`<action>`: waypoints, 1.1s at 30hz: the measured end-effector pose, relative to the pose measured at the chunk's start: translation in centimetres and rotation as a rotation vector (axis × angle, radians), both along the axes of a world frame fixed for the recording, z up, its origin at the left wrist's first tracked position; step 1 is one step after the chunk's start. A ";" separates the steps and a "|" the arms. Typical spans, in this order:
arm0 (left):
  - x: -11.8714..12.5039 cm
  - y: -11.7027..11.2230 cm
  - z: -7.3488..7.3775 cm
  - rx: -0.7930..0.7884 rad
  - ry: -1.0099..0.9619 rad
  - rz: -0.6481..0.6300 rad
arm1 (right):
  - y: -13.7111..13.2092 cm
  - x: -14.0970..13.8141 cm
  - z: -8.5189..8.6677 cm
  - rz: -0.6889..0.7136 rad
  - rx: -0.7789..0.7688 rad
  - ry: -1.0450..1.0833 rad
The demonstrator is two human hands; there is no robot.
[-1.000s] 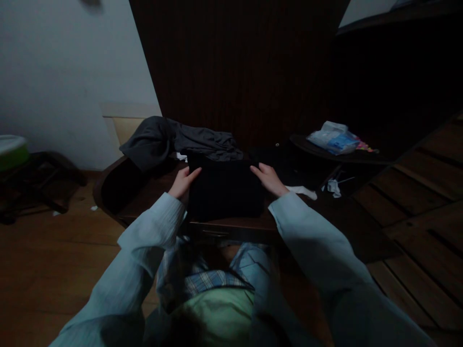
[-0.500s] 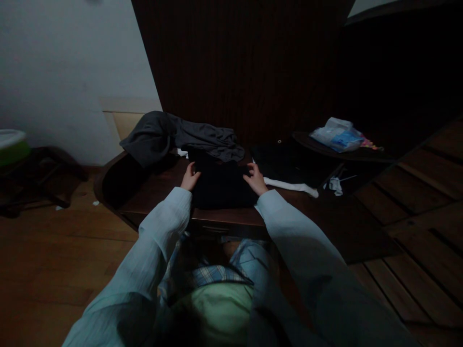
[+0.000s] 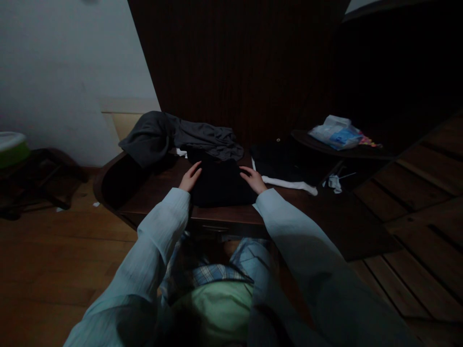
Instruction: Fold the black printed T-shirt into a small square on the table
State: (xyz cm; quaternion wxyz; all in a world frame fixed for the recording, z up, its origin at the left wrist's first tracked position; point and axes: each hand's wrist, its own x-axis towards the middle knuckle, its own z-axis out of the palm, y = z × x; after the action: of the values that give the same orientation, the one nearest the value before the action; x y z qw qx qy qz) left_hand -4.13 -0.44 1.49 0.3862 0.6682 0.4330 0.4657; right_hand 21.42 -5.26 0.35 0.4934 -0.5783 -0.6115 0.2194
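A dark, folded-looking black cloth (image 3: 222,185) lies flat near the front edge of the brown wooden cabinet top (image 3: 152,195). My left hand (image 3: 190,177) rests at its left side, fingers stretched out and lying on the cloth's edge. On the opposite side, my right hand (image 3: 253,180) touches the cloth with its fingers extended and apart. Neither hand grips it. Behind the cloth is a crumpled dark grey garment (image 3: 202,135). To the right of my right hand lies another black cloth (image 3: 278,161) with a white strip (image 3: 292,184) along its front.
A plastic packet (image 3: 336,133) sits on a raised dark shelf (image 3: 307,141) at the right, with a crumpled white scrap (image 3: 334,183) below. A green and white container (image 3: 13,148) stands on a dark stool (image 3: 47,168) at the left. Slatted wood (image 3: 419,260) is at the lower right.
My fingers have straightened and flattened on the black cloth; before, they were more curled at its sides. The cloth stays in about the same place.
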 end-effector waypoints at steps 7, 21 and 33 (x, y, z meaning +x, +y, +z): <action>-2.6 -4.9 0.5 -0.063 0.086 -0.110 | -3.8 0.9 -0.4 -0.004 -0.091 0.120; -3.4 -6.2 -0.4 -0.146 -0.044 -0.019 | -5.4 1.8 -0.9 0.013 -0.211 0.281; -4.5 -8.2 0.4 -0.108 0.234 -0.192 | -8.2 1.8 1.1 0.251 -0.225 0.078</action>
State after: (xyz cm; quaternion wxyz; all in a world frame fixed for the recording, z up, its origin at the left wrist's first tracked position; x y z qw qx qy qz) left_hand -8.60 -8.60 1.94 0.4113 0.7343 0.4338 0.3217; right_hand 23.21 -13.43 1.40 0.4176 -0.5402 -0.6307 0.3688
